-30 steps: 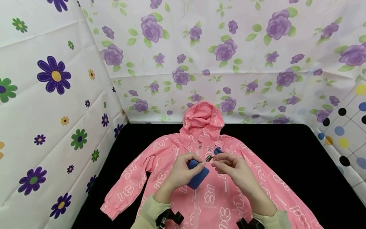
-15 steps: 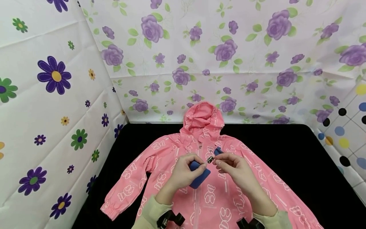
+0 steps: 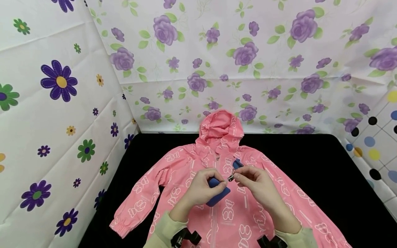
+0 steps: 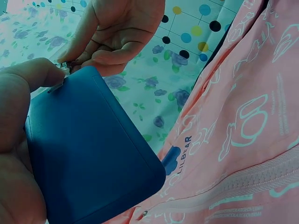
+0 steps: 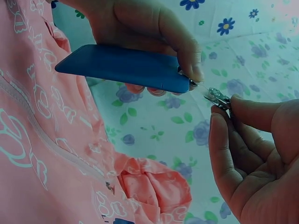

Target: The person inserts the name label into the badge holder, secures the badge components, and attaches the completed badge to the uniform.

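My left hand (image 3: 202, 187) grips a flat blue badge holder (image 4: 98, 144) with rounded corners. Its thumb and finger pinch the end where a short clear strap (image 5: 202, 87) comes out. At the far end of that strap is a small silver metal clip (image 5: 217, 98). My right hand (image 3: 255, 182) pinches this clip between thumb and forefinger. Both hands are close together above the chest of a pink hooded jacket (image 3: 227, 206), printed with white bear outlines. A blue bear mark (image 3: 237, 163) with lettering shows on the jacket's chest, beyond the right fingers.
The jacket lies spread, front up, on a black table (image 3: 294, 155), its hood (image 3: 221, 125) at the back edge. A floral curtain (image 3: 198, 62) hangs behind. Patterned cloths close off the left and right sides.
My left hand and the badge holder have shifted slightly right and down. The clip has dropped a little and turned within the right fingers. The gap between the hands is smaller.
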{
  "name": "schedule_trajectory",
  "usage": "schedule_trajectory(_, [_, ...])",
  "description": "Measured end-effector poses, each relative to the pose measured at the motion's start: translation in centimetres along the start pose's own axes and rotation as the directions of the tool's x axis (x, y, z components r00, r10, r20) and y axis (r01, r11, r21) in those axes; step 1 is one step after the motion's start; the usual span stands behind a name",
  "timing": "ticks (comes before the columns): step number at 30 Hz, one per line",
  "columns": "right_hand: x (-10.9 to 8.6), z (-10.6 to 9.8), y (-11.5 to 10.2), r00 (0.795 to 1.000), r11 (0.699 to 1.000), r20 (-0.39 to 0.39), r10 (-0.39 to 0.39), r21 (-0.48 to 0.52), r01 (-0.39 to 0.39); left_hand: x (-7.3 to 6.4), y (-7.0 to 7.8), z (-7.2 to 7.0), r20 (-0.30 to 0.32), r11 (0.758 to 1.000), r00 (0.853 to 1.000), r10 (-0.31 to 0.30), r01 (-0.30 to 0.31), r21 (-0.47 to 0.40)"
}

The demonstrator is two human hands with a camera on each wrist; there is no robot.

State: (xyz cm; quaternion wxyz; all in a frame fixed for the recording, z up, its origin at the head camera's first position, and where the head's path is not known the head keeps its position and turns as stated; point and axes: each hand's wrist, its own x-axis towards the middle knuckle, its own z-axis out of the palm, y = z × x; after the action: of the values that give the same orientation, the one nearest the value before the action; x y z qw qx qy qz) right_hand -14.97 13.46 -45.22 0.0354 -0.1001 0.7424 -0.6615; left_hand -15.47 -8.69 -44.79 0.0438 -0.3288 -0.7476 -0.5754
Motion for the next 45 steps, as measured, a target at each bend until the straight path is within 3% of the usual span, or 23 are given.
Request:
schedule_trajectory(6, [0.0, 0.0, 0.0, 1.0, 0.999, 0.0, -0.016, -0.03, 0.016, 0.0, 0.1, 0.1, 0.019, 1.0, 1.0, -0.012, 0.012, 0.001])
schedule_trajectory(13, [-0.1, 0.1, 0.1, 1.0, 1.0, -0.001, -0.012, -0.029, 0.011, 0.0, 0.3, 0.1, 0.041, 1.0, 0.999, 0.025, -0.025, -0.002])
schedule_trajectory(29, [-0.2, 0.0, 0.3, 1.0, 0.998, 0.0, -0.018, -0.058, 0.018, -0.2, -0.1, 0.2, 0.038, 1.0, 0.999, 0.018, -0.018, 0.002])
schedule_trajectory(33, [-0.1, -0.1, 0.2, 1.0, 0.998, -0.002, -0.021, -0.065, 0.021, -0.4, -1.7, 0.5, 0.039, 1.0, 0.999, -0.014, 0.013, 0.013])
schedule_trajectory(37, [-0.1, -0.1, 0.1, 1.0, 0.997, -0.001, -0.024, -0.079, 0.024, -0.5, -3.3, 0.6, 0.055, 0.996, 0.995, -0.088, 0.087, 0.014])
schedule_trajectory(45, [-0.1, -0.2, 0.2, 0.998, 0.988, 0.01, -0.063, -0.143, 0.063, -0.4, -3.8, 0.2, 0.12, 0.983, 0.977, -0.174, 0.179, -0.029])
